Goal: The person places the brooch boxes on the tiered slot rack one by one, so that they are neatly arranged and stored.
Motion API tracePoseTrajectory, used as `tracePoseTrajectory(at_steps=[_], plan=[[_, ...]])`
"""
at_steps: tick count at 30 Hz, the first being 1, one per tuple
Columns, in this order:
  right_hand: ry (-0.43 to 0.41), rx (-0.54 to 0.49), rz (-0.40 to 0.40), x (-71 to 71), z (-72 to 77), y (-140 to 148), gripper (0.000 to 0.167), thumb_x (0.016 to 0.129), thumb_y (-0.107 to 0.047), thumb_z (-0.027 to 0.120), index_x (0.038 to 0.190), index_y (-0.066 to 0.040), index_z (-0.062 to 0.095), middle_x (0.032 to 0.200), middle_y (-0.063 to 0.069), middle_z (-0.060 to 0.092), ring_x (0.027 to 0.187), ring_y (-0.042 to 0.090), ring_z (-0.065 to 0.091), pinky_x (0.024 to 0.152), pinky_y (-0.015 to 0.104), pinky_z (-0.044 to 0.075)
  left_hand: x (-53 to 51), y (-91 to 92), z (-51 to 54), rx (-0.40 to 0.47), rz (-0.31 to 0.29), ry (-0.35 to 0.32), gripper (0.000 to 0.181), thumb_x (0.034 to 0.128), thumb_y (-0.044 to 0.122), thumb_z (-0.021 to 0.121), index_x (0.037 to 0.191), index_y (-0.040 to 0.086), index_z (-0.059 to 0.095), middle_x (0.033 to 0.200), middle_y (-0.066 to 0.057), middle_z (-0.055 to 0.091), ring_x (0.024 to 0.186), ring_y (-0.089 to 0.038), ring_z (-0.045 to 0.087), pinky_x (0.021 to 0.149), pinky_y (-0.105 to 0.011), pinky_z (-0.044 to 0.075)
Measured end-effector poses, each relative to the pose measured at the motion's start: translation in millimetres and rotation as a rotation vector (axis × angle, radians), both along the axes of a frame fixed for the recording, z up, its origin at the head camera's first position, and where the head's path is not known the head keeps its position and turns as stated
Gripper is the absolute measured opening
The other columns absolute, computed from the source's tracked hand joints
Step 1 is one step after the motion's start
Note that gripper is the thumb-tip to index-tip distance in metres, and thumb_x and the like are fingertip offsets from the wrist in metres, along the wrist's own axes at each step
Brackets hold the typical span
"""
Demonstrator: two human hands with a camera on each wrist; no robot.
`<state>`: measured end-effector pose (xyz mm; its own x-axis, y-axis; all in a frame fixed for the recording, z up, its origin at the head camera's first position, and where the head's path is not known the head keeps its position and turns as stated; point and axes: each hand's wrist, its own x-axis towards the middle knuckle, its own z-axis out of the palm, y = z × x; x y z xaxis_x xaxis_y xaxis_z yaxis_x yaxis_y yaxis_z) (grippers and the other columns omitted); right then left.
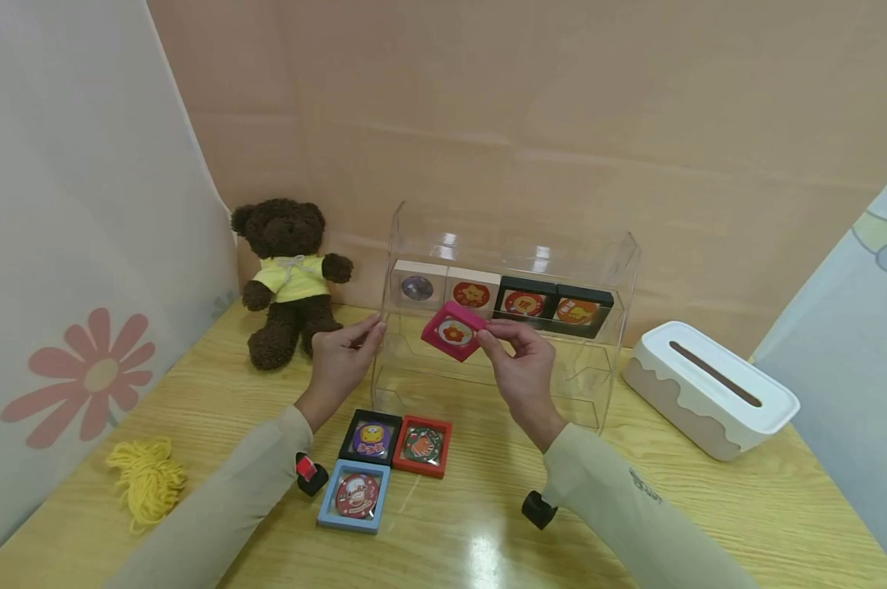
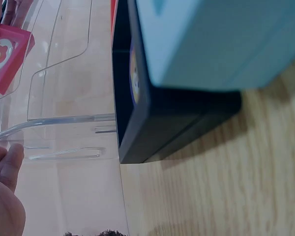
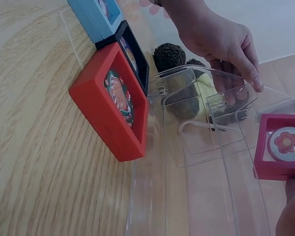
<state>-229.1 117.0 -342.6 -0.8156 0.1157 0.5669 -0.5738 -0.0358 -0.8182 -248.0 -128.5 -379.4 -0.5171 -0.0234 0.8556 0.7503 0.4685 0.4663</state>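
A pink display frame (image 1: 443,343) with a round flower badge inside is pinched at its right side by my right hand (image 1: 524,372). It is held tilted in front of the clear acrylic rack (image 1: 488,252). My left hand (image 1: 339,364) pinches the rack's left side panel, as the right wrist view also shows. On the rack's upper shelf stand two white frames (image 1: 471,294) and two black frames (image 1: 582,311), each with a round badge. Before the rack, a black frame (image 1: 371,438), a red frame (image 3: 108,101) and a light-blue frame (image 1: 353,496) lie on the table.
To the rack's left sits a brown teddy bear (image 1: 292,278) in a yellow top. A bundle of yellow yarn (image 1: 147,481) lies at the table's left. On the right stands a white-topped tissue box (image 1: 709,384). A pinkish cloth (image 1: 532,123) hangs behind.
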Motion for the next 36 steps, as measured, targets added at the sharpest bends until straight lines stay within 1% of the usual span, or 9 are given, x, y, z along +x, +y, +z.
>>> tracePoseTrajectory(at_steps=[4, 8, 11, 15, 20, 23, 27, 30, 36], plan=[[-0.005, 0.013, 0.015, -1.3, 0.0, -6, 0.015, 0.083, 0.000, 0.071, 0.092, 0.011, 0.068, 0.099, 0.016, 0.064, 0.093, 0.026, 0.063, 0.077, 0.033, 0.055, 0.0, 0.7, 0.2, 0.017, -0.005, 0.003, 0.020, 0.0846, -0.001, 0.070, 0.104, -0.004, 0.071, 0.083, -0.013, 0.070, 0.059, -0.017, 0.068, 0.051, -0.024, 0.055], [-0.048, 0.017, 0.025, 1.4, 1.2, -12, 0.014, 0.084, 0.001, 0.071, 0.092, 0.012, 0.067, 0.099, 0.014, 0.064, 0.094, 0.026, 0.062, 0.076, 0.033, 0.055, -0.4, 1.2, -0.1, 0.020, -0.016, 0.004, 0.020, 0.0851, -0.001, 0.069, 0.104, -0.004, 0.071, 0.082, -0.013, 0.071, 0.058, -0.016, 0.067, 0.051, -0.023, 0.054], [-0.081, 0.042, 0.029, 8.7, 7.5, -17, 0.012, 0.084, 0.005, 0.069, 0.091, 0.014, 0.066, 0.099, 0.019, 0.063, 0.093, 0.025, 0.062, 0.075, 0.031, 0.055, -0.6, 0.8, -0.2, 0.017, -0.014, 0.007, 0.019, 0.0847, -0.002, 0.070, 0.104, -0.004, 0.071, 0.082, -0.013, 0.071, 0.057, -0.016, 0.067, 0.050, -0.022, 0.054], [-0.079, 0.089, 0.024, 16.1, 14.4, -21, 0.012, 0.085, 0.008, 0.067, 0.092, 0.017, 0.065, 0.100, 0.025, 0.061, 0.093, 0.026, 0.061, 0.076, 0.030, 0.055, -0.5, 1.2, 0.3, 0.008, 0.003, -0.006, 0.019, 0.0848, 0.000, 0.070, 0.103, -0.004, 0.071, 0.081, -0.013, 0.071, 0.056, -0.016, 0.067, 0.050, -0.021, 0.053], [-0.089, 0.102, 0.019, 17.1, 15.0, -24, 0.012, 0.085, 0.007, 0.067, 0.092, 0.016, 0.066, 0.100, 0.024, 0.062, 0.093, 0.025, 0.061, 0.077, 0.030, 0.054, 0.1, 2.0, 0.9, 0.002, 0.019, -0.015, 0.018, 0.0852, 0.002, 0.070, 0.102, -0.005, 0.072, 0.078, -0.013, 0.070, 0.055, -0.016, 0.067, 0.048, -0.021, 0.053], [-0.093, 0.104, 0.020, 16.6, 14.4, -26, 0.012, 0.084, 0.007, 0.068, 0.091, 0.016, 0.066, 0.099, 0.024, 0.062, 0.093, 0.026, 0.061, 0.076, 0.030, 0.055, 0.2, 2.2, 1.3, -0.001, 0.015, -0.012, 0.018, 0.0853, 0.001, 0.070, 0.102, -0.006, 0.072, 0.078, -0.013, 0.070, 0.056, -0.016, 0.067, 0.049, -0.022, 0.053], [-0.088, 0.122, 0.018, 16.4, 14.2, -29, 0.011, 0.083, 0.007, 0.069, 0.090, 0.016, 0.066, 0.099, 0.025, 0.061, 0.094, 0.029, 0.061, 0.076, 0.029, 0.055, 0.9, 2.6, 2.4, -0.006, 0.004, 0.012, 0.018, 0.0849, 0.000, 0.070, 0.101, -0.006, 0.071, 0.077, -0.013, 0.070, 0.055, -0.016, 0.066, 0.048, -0.022, 0.053], [-0.087, 0.155, 0.003, 17.0, 15.4, -31, 0.011, 0.083, 0.006, 0.069, 0.089, 0.015, 0.066, 0.099, 0.024, 0.062, 0.093, 0.030, 0.061, 0.076, 0.029, 0.055, 1.1, 2.5, 2.6, -0.001, -0.002, 0.025, 0.017, 0.0840, -0.002, 0.070, 0.101, -0.007, 0.071, 0.076, -0.013, 0.070, 0.054, -0.016, 0.066, 0.048, -0.022, 0.053], [-0.110, 0.196, 0.003, 18.7, 18.2, -34, 0.010, 0.085, 0.005, 0.068, 0.091, 0.013, 0.067, 0.100, 0.022, 0.061, 0.095, 0.030, 0.061, 0.078, 0.030, 0.054, 0.5, 2.0, 1.7, 0.009, 0.004, 0.003, 0.017, 0.0844, -0.002, 0.070, 0.101, -0.006, 0.071, 0.077, -0.014, 0.070, 0.055, -0.016, 0.067, 0.049, -0.021, 0.053]])
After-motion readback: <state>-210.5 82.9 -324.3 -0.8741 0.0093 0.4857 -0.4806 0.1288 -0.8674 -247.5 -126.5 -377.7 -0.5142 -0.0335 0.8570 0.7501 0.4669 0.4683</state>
